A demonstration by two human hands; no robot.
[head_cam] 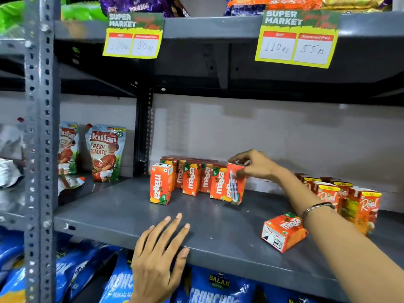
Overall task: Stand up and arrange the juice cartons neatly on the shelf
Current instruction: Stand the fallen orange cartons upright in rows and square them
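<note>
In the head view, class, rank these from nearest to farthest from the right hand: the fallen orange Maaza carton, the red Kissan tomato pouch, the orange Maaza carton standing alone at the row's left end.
From the right hand:
1. Fallen orange Maaza carton, below it, near the shelf's front.
2. Lone standing orange Maaza carton, row's left end.
3. Red Kissan tomato pouch, far left, at the back.

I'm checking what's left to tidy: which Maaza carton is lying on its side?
The lone Maaza carton near the shelf's front edge, under the right forearm, lies flat with its base facing out. The other Maaza cartons stand upright in the row behind.
</note>
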